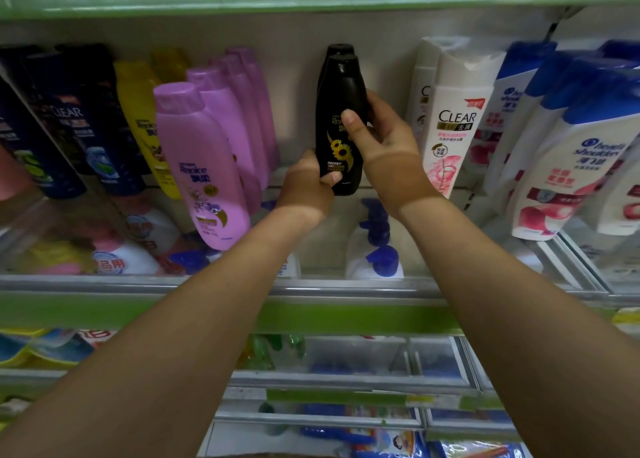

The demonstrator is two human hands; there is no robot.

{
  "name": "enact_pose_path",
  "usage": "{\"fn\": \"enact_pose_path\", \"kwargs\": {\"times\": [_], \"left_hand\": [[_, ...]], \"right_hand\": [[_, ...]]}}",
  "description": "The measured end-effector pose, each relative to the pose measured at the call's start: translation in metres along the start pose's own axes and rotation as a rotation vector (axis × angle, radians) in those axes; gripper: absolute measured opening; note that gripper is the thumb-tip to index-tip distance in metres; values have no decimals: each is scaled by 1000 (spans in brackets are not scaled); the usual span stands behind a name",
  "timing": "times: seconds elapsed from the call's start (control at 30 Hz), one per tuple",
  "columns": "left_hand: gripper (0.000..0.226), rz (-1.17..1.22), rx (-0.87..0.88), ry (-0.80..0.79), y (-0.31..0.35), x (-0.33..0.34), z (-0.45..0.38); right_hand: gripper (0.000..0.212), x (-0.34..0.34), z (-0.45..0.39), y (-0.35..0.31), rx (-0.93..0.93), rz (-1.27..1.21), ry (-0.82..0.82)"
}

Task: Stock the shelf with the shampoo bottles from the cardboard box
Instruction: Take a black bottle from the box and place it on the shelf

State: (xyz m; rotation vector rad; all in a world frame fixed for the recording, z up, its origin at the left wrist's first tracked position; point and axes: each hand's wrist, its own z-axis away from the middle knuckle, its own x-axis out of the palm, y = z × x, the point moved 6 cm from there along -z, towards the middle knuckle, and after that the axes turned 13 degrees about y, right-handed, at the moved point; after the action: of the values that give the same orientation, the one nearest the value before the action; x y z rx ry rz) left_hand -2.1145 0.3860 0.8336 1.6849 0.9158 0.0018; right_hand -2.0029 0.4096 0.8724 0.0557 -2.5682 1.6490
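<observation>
A black shampoo bottle (341, 90) with a sunflower label stands upright on the clear shelf (346, 284), in the gap between the purple and white rows. Both hands hold it. My left hand (306, 187) grips its base, thumb on the front of the label. My right hand (384, 135) wraps its right side at mid-height, thumb across the front. Directly behind it a second black bottle (341, 48) shows only its cap. The cardboard box is out of view.
Left of the gap stand purple Rejoice bottles (204, 160), yellow bottles (140, 118) and dark Clear bottles (76, 118). To the right are white Clear bottles (457, 122) and Head & Shoulders bottles (568, 167). Blue-capped bottles (377, 250) show below through the clear shelf.
</observation>
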Motion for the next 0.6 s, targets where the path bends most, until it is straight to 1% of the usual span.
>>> {"fn": "enact_pose_path", "kwargs": {"times": [0.07,0.2,0.3,0.43,0.53,0.6], "left_hand": [[34,-7,-2,5,0,-1,1],[33,3,-19,-14,-1,-1,1],[31,62,-54,-36,0,-3,0],[32,84,-96,-89,-3,-3,2],[40,84,-132,-84,-5,-4,9],[56,53,-165,-64,-8,-7,13]], "right_hand": [[39,0,-1,2,2,3,6],[38,1,-2,5,22,18,18],[39,1,-2,6,40,29,29],[45,-2,3,7,133,47,-19],[59,-8,14,8,223,72,-28],[64,-12,22,5,254,119,-35]]}}
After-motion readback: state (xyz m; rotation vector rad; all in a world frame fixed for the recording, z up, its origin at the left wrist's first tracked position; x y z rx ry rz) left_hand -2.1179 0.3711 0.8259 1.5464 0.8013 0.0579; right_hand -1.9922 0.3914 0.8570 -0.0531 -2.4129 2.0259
